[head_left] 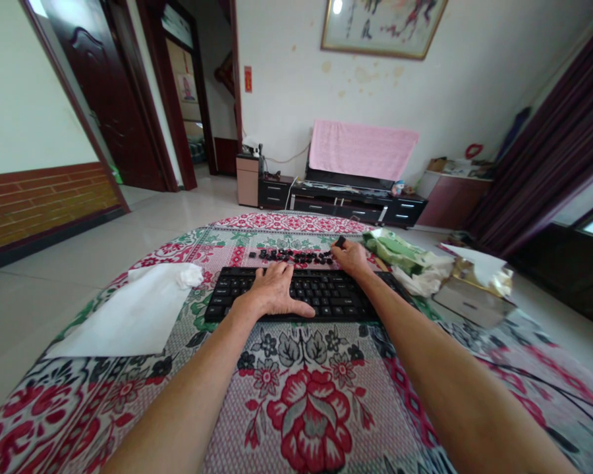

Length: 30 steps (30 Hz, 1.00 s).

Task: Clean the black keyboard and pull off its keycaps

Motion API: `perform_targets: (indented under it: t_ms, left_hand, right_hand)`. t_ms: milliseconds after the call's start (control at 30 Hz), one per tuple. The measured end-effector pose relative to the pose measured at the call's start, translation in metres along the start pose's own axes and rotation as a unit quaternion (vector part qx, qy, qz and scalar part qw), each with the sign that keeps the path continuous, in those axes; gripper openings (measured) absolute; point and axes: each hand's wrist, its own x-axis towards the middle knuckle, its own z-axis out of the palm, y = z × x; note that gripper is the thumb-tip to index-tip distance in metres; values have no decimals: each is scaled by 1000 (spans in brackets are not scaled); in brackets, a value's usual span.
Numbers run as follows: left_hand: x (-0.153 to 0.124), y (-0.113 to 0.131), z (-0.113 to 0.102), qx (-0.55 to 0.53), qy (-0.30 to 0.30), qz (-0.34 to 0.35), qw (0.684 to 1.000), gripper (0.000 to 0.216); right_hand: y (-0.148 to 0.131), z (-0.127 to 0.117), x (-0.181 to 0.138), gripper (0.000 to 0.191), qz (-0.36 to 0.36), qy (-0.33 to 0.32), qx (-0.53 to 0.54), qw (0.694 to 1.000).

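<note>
A black computer keyboard lies across the patterned tablecloth in front of me. My left hand rests on its left half with thumb and fingers spread, covering some keys. Just beyond the keyboard's far edge is a row of loose black keycaps. At the right end of that row, my right hand pinches a small black keycap between thumb and fingers. My right wrist and forearm pass over the keyboard's right part and hide some of it.
White paper with a crumpled tissue lies on the left. To the right are a green tissue pack, crumpled white tissue and a flat greyish box. A black cable crosses the cloth's right side.
</note>
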Motion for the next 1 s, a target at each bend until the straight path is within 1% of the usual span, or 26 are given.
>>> perform_targets:
  t_ms: [133,333,433,533,600,633,700,767,900,1000]
  left_hand:
    - [0,1,-1,4,-6,-4,1000,117]
    - [-1,2,-2,10,-10,-7,1000,118]
    - [-1,2,-2,7,-10,-5,1000,119]
    - [-1,2,-2,6,-15,-8,1000,121]
    - [-1,2,-2,4,-17,-10,1000,120]
    - [-1,2,-3,2,-17,-11,1000,119]
    - [-2,2,-3,-4,-15,-11,1000,118]
    - [-2,2,-3,-10,-12,-8,1000,118]
    - [-1,1,-1,-9,-6,-2,1000,118]
    - [-1,0,-1,-6,-4,-2,1000,117]
  right_hand:
    - [0,-2,-1,28,0,15,28,1000]
    - [0,-7,-3,30,32,52,34,998]
    - [-2,-10,-5,30,26,64,29,997]
    - [-8,-14,-12,26,10,53,57,997]
    - [-12,-19,-19,24,-5,26,109,994]
    - [-15,-22,-23,23,-16,1,142,990]
    - [-20,-28,-33,21,-45,-66,202,976]
    - [-24,-34,-42,21,-76,-128,230,962]
    - [-28,-41,-52,18,-132,-195,188,954]
    - [-28,-43,-53,17,-163,-223,139,951]
